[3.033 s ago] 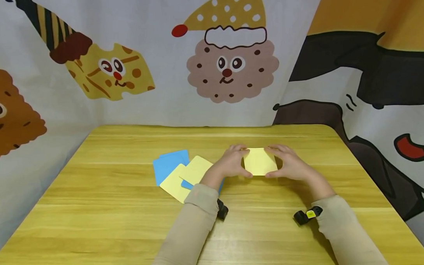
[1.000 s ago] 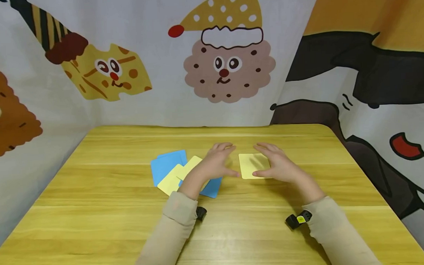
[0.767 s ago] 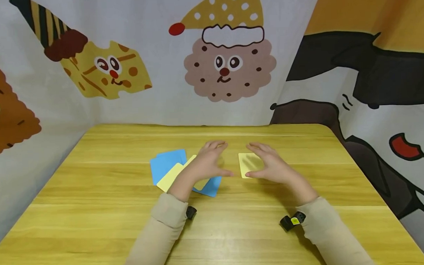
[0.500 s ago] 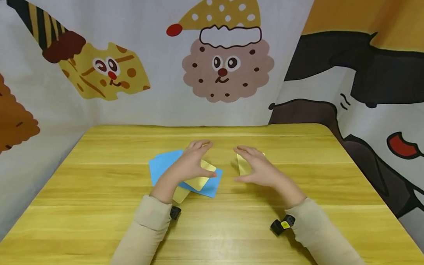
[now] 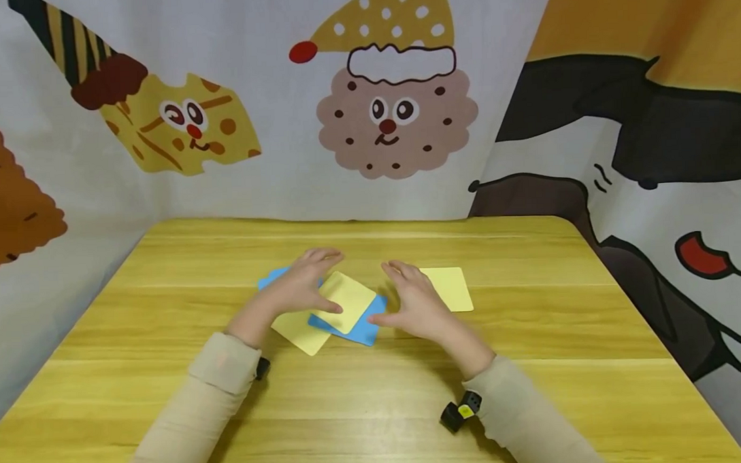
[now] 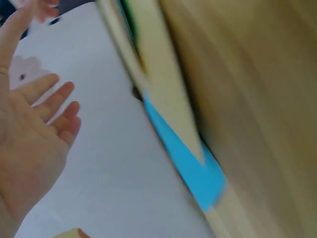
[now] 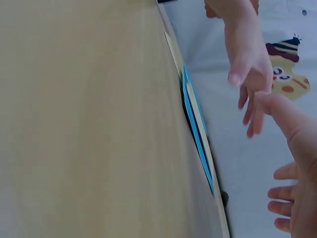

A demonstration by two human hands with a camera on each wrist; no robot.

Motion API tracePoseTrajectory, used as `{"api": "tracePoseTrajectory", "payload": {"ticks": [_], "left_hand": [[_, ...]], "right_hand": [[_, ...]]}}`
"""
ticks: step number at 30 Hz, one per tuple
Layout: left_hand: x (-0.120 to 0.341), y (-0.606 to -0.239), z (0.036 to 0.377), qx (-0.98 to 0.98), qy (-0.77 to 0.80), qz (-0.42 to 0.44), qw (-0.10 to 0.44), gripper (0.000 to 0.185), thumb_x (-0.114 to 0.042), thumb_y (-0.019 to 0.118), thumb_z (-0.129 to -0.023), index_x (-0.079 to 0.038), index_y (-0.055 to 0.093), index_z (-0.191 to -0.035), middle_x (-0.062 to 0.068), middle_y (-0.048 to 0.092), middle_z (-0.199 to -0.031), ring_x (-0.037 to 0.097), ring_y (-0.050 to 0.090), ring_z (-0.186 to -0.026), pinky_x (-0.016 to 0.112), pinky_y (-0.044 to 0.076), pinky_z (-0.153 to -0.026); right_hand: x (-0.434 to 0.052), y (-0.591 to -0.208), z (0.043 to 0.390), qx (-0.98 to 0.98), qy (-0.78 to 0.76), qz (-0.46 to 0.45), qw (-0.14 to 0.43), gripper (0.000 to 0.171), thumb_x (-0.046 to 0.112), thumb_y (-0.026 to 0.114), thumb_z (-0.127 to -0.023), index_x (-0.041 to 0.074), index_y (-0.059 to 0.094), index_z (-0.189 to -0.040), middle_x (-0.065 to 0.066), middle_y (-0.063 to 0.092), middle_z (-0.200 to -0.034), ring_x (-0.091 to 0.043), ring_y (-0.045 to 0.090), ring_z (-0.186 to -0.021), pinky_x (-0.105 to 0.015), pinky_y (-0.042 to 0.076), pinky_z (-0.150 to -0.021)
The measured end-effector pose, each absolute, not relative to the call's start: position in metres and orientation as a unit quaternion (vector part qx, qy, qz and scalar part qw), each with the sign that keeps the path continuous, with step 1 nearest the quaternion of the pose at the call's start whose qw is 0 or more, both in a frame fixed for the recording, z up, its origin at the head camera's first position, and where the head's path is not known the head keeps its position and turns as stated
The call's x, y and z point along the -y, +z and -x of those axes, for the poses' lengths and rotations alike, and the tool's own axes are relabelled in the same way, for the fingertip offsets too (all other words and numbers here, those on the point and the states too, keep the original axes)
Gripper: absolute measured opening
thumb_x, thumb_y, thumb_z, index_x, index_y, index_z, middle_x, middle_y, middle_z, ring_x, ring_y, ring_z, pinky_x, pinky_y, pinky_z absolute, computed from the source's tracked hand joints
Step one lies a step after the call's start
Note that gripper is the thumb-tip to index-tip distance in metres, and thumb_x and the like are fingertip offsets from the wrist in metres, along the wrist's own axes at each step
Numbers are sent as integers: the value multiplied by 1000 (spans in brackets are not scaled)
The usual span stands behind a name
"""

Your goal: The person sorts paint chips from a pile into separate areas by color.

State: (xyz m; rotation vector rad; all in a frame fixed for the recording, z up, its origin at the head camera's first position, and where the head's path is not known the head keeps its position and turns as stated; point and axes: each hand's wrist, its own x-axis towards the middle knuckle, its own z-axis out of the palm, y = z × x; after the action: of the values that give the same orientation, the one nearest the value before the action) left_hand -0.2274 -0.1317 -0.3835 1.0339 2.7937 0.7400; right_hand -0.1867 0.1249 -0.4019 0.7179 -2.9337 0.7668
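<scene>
My left hand (image 5: 299,285) hovers over the left part of a loose pile of square cards, fingers spread and nothing between them. A yellow card (image 5: 348,302) tops the pile, tilted, overlapping a blue card (image 5: 366,328). Lower left in the pile shows another yellow card (image 5: 303,332), and more blue (image 5: 273,277) peeks out behind my left hand. At the pile's right side is my right hand (image 5: 418,303), fingers apart and holding nothing. Behind it a single yellow card (image 5: 451,288) lies flat, its left part hidden. In the left wrist view my left hand (image 6: 37,134) shows relaxed fingers.
The cards lie on a wood-grain table (image 5: 353,423) with rounded far corners. A white curtain (image 5: 295,186) printed with cartoon food hangs along its back edge. Each wrist carries a small black camera, the right one (image 5: 459,412) with a yellow patch.
Both hands held a yellow card by its sides, then let go, leaving it flat on the table. Both hands have since moved left to the pile of cards.
</scene>
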Motion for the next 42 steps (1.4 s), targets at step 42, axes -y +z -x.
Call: {"api": "tracePoseTrajectory", "payload": {"ticks": [42], "left_hand": [[150, -416, 252, -898, 182, -376, 138, 109, -54, 84, -64, -5, 34, -148, 7, 32, -152, 38, 23, -137, 56, 28, -105]], "right_hand": [[-68, -434, 181, 956, 216, -198, -24, 98, 54, 78, -71, -2, 39, -142, -20, 41, -139, -36, 32, -131, -48, 23, -109]]}}
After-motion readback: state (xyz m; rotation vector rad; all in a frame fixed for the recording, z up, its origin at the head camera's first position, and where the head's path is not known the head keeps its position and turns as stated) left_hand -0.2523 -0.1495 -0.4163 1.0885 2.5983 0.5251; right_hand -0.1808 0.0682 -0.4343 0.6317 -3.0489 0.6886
